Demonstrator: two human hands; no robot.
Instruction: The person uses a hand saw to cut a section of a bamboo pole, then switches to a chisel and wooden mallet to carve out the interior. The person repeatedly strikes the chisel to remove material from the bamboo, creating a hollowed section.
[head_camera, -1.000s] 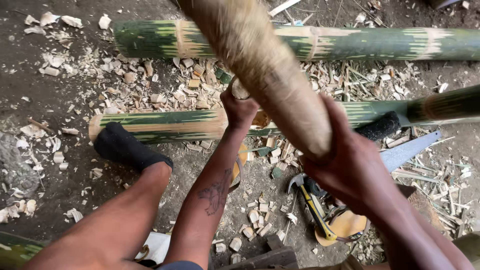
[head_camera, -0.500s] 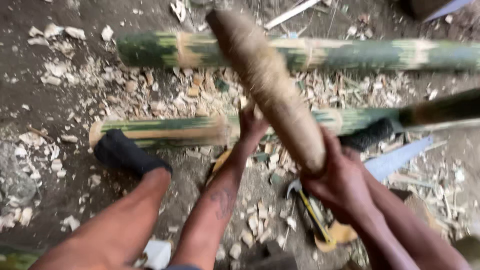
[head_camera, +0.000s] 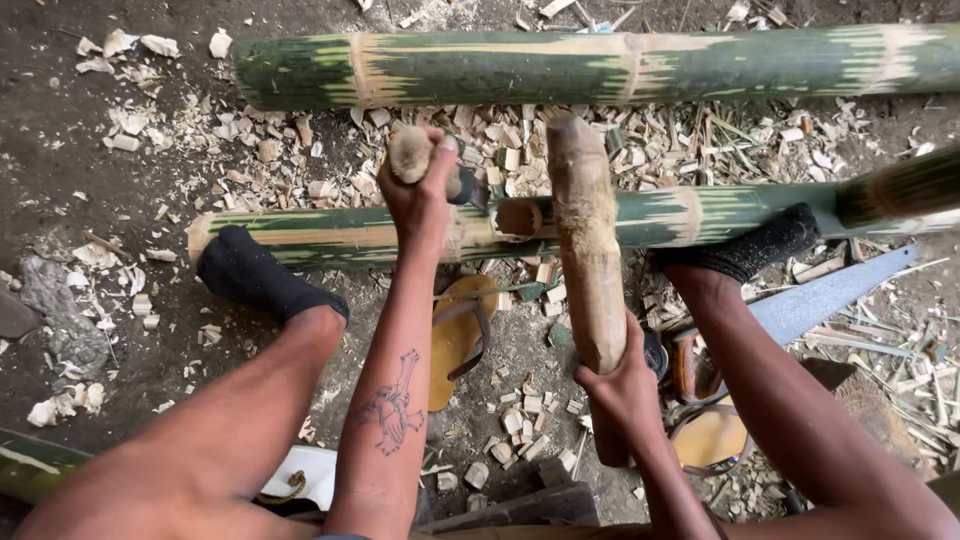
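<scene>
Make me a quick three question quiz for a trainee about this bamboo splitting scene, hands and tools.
1. True or false: the right hand grips a wooden club.
2. What does the left hand hold? A) a saw B) a tool handle set at the bamboo pole C) a sandal
3. Fill in: both socked feet rest on the ____.

Key: 1 true; 2 B; 3 bamboo pole.
</scene>
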